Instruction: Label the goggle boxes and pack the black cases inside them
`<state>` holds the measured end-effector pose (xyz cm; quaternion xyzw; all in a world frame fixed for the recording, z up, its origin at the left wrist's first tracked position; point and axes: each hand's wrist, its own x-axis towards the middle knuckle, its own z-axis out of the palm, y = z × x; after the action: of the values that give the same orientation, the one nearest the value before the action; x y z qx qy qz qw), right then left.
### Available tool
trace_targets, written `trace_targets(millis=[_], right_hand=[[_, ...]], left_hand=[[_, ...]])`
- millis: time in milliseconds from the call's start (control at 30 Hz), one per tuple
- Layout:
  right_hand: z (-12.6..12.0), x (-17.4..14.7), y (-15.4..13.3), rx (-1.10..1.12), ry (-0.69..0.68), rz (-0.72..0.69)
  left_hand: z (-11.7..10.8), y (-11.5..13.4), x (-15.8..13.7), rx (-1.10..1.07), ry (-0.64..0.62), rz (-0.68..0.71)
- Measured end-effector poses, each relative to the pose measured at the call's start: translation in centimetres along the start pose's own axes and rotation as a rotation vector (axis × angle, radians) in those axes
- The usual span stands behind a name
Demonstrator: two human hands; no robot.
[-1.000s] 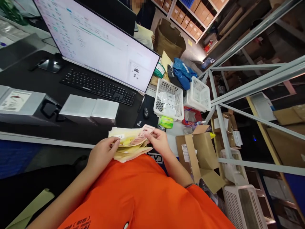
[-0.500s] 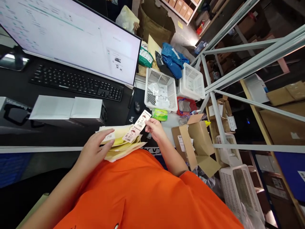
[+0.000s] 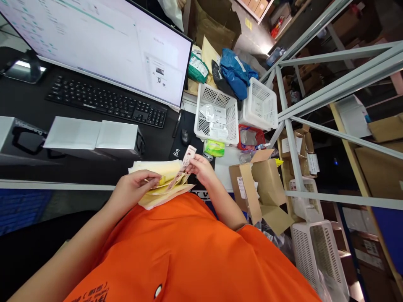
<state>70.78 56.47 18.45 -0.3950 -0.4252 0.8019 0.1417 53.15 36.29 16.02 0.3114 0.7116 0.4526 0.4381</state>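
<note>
A stack of yellow padded envelopes [image 3: 157, 184] rests against my orange shirt at the desk's front edge. My left hand [image 3: 134, 188] grips the stack, thumb on top and fingers curled over an envelope's opening. My right hand [image 3: 201, 170] pinches a narrow printed label slip [image 3: 184, 163] by its upper end; the slip's lower end dips in among the envelopes.
On the black desk stand a monitor [image 3: 103, 46], a keyboard [image 3: 107, 100], a mouse [image 3: 185, 136] and two grey boxes [image 3: 94, 136]. White baskets [image 3: 217, 119] and a green packet [image 3: 214, 147] lie to the right. An open cardboard box [image 3: 261, 188] and metal shelving [image 3: 315, 109] stand beyond.
My right hand has brought the label slip down, so its lower end now sits among the envelopes. My left hand's fingers have curled from flat onto the stack's top envelope.
</note>
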Motion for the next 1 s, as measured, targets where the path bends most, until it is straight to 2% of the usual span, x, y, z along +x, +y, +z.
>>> trace_targets(millis=[100, 200, 267, 333, 567, 667, 833, 900, 1000], right_hand=[[-2.1, -0.5, -1.0, 0.096, 0.174, -0.089], [-3.8, -1.1, -1.6, 0.133, 0.310, -0.114], [-4.5, -1.5, -1.7, 0.138, 0.346, -0.101], [-4.8, -1.9, -1.4, 0.121, 0.351, -0.085], [-6.5, -1.8, 0.3, -0.032, 0.388, -0.068], [-7.6, -0.5, 0.5, -0.193, 0.450, -0.114], [-8.6, 4.2, -0.3, -0.651, 0.557, -0.264], [-8.1, 6.5, -0.3, -0.776, 0.530, -0.293], [-6.6, 9.7, 0.4, -0.758, 0.405, -0.259]], left_hand=[[-0.8, -0.7, -0.8, 0.150, 0.060, 0.174], [-1.1, -1.0, -1.0, 0.311, -0.025, 0.343], [-0.9, -1.2, -0.8, 0.429, -0.107, 0.402], [-0.5, -1.2, -0.4, 0.553, -0.173, 0.393], [0.7, 0.4, 0.2, 0.900, -0.324, 0.188], [0.9, -0.3, 0.1, 0.943, -0.391, 0.133], [1.0, -2.7, 0.1, 0.869, -0.324, 0.277], [1.1, -3.1, -0.1, 0.851, -0.282, 0.303], [0.9, -2.9, -0.9, 0.760, -0.248, 0.319]])
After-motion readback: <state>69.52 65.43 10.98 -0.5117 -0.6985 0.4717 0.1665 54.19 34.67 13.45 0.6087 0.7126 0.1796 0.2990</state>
